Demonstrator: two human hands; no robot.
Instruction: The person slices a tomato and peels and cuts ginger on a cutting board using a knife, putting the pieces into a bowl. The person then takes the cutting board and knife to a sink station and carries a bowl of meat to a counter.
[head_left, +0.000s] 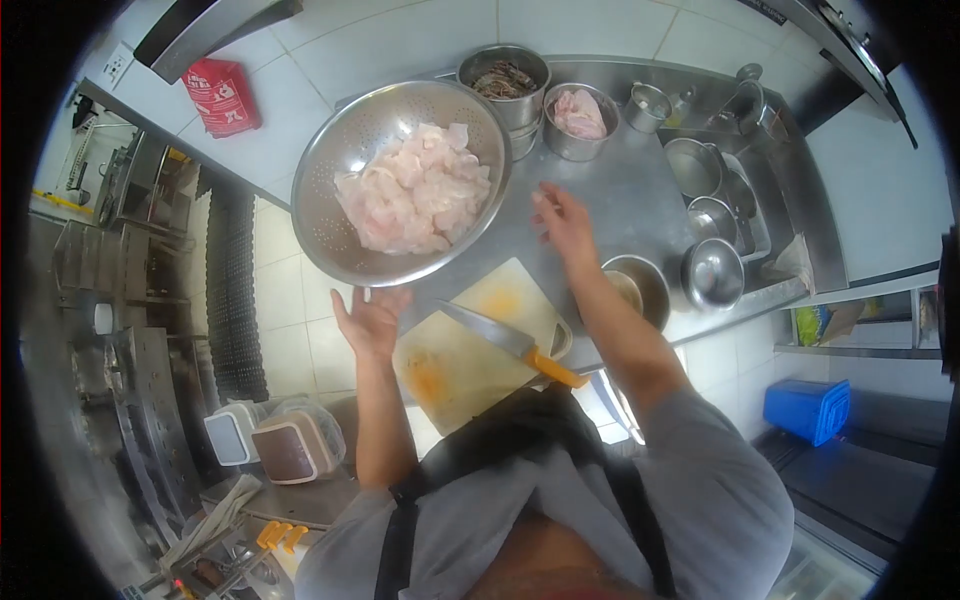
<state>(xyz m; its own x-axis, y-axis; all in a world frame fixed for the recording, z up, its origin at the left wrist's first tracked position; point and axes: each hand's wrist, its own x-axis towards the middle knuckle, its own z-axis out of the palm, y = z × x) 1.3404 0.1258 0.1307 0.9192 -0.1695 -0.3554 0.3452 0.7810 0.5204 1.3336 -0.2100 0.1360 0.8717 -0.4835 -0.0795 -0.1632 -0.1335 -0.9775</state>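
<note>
A large metal colander full of pale raw meat pieces is at the upper left of the counter. My left hand is just below its near rim, palm up with fingers apart; whether it touches the rim I cannot tell. To the right of the colander, my right hand hovers over the steel counter with loosely bent, parted fingers and nothing in them. Between my forearms lies a stained cutting board. A knife with an orange handle rests across it, blade pointing up and left.
Behind my right hand stand a pot of dark pieces and a pot with pink meat. An open pot and a steel bowl are near my right forearm. The sink holds more pots. A red bag is far left.
</note>
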